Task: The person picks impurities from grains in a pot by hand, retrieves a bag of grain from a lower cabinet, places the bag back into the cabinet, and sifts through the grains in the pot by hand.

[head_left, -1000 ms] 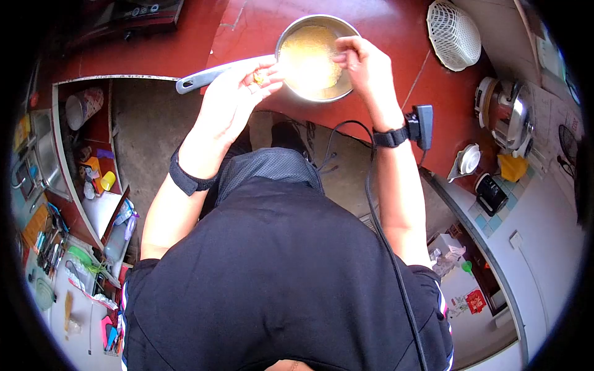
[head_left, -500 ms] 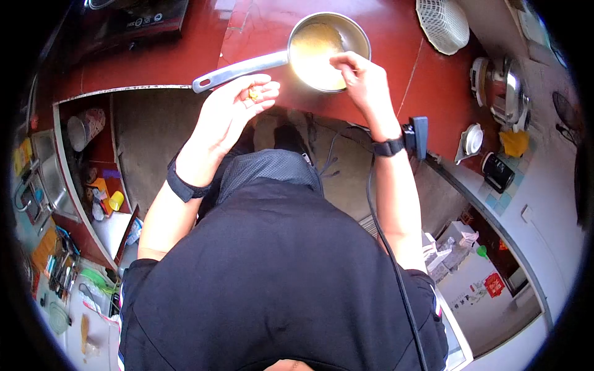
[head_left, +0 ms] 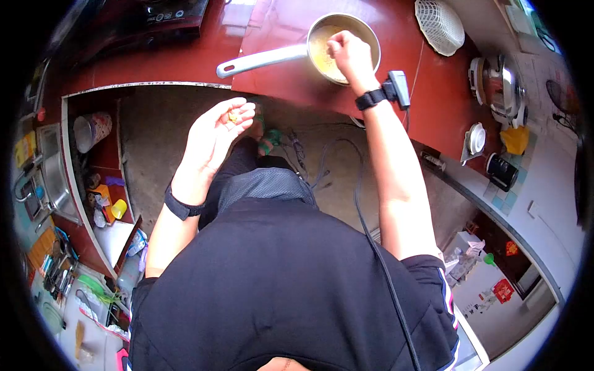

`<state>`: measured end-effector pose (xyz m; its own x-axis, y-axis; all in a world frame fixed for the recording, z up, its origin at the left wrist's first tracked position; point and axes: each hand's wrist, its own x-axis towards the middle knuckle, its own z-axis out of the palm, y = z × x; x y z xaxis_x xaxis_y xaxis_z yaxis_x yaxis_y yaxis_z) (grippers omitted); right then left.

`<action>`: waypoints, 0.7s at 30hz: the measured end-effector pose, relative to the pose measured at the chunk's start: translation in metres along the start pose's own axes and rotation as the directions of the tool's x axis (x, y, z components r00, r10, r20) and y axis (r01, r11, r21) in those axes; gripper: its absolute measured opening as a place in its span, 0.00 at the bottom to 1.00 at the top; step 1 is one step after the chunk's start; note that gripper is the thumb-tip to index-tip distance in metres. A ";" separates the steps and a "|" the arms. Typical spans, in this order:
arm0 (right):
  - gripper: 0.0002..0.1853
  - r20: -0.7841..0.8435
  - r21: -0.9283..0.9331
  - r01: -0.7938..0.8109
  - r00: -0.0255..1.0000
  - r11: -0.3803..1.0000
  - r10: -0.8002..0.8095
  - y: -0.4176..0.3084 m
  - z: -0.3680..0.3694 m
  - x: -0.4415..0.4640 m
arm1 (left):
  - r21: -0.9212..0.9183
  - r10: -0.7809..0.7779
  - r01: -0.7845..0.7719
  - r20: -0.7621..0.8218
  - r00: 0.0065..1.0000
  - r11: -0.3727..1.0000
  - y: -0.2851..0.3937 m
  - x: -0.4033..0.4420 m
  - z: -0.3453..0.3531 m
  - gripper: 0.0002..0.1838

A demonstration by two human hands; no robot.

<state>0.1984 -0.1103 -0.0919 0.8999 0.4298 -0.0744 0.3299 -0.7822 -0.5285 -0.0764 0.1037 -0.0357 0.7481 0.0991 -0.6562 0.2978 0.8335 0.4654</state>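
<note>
A metal saucepan (head_left: 264,60) stands on the red countertop, its long handle pointing left. Grainy yellowish contents (head_left: 323,54) cover its bottom. Over the pan's opening is my right hand (head_left: 350,55), its fingertips pinched together; whatever they may hold is too small to make out. My left hand (head_left: 218,128) is below and left of the pan, palm up with fingers curled around a small yellow-orange piece (head_left: 233,116). A black band is on each wrist, the right one carrying a small black device (head_left: 399,89).
A black cooktop (head_left: 161,18) lies at the upper left of the red countertop (head_left: 278,25). A white perforated basket (head_left: 439,26) is at the upper right, above a glass-lidded appliance (head_left: 506,93) and a black mug (head_left: 502,172). A black cable (head_left: 388,278) runs over the shirt.
The view has shifted, and the pan appears farther right. My left hand has moved down and away from the pan, still with the small piece. My right hand is farther over the pan.
</note>
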 end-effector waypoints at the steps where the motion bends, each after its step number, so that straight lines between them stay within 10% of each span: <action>1: 0.09 -0.001 0.118 -0.058 0.998 0.991 0.059 0.003 -0.009 -0.005 | 0.004 0.003 -0.003 -0.004 1.000 1.000 -0.001 -0.003 -0.003 0.18; 7: 0.09 0.072 0.504 -0.205 0.978 0.839 0.196 0.011 -0.033 -0.021 | -0.002 0.054 -0.054 -0.005 0.999 0.999 -0.005 -0.029 -0.018 0.18; 15: 0.12 0.068 0.564 -0.236 0.968 0.791 0.241 -0.001 -0.046 -0.047 | -0.032 0.077 -0.078 -0.033 0.997 0.996 -0.019 -0.060 -0.045 0.19; 18: 0.12 0.110 0.417 -0.261 0.965 0.871 0.236 -0.006 -0.055 -0.052 | -0.105 0.082 -0.080 0.016 0.997 0.991 -0.019 -0.063 -0.049 0.20; 21: 0.15 0.043 -0.097 0.057 0.998 0.994 -0.053 0.007 -0.050 -0.050 | -0.051 0.182 -0.180 0.039 0.983 0.982 -0.020 -0.075 -0.049 0.23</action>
<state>0.1704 -0.1595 -0.0495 0.8682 0.4893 -0.0824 0.4065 -0.7965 -0.4475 -0.1674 0.1063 -0.0254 0.8122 0.2278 -0.5370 0.1279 0.8286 0.5450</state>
